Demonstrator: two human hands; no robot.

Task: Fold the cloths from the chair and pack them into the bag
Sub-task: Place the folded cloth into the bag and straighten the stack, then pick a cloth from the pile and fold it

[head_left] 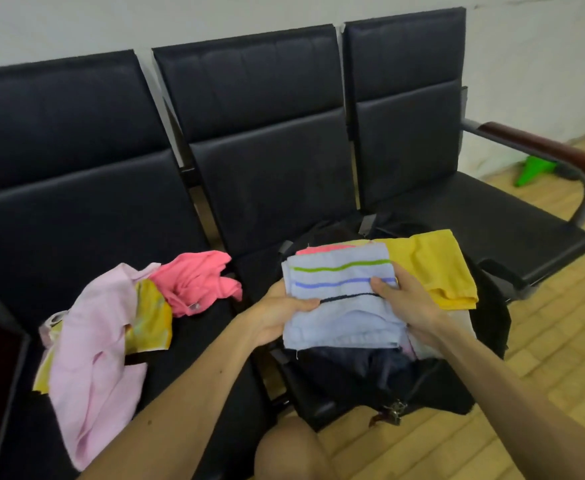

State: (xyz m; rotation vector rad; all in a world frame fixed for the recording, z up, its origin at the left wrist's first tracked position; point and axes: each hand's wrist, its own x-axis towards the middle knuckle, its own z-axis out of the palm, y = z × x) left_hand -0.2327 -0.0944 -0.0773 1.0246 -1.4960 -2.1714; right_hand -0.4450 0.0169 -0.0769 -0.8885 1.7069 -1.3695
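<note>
On the left seat of the black chairs (86,209) a pale pink cloth (90,341), a yellow cloth (152,317) and a bright pink cloth (197,282) are lying unfolded in a heap; the left hand (277,317) is gripping the left edge of a folded blue striped cloth (339,306); the right hand (405,303) is gripping its right edge, holding it over the open black bag (440,389); a folded yellow towel (436,268) is resting in the bag, just to the right.

Matt black padded chair (270,188), glossy wooden armrest (544,150), soft striped cloth (339,299).
</note>
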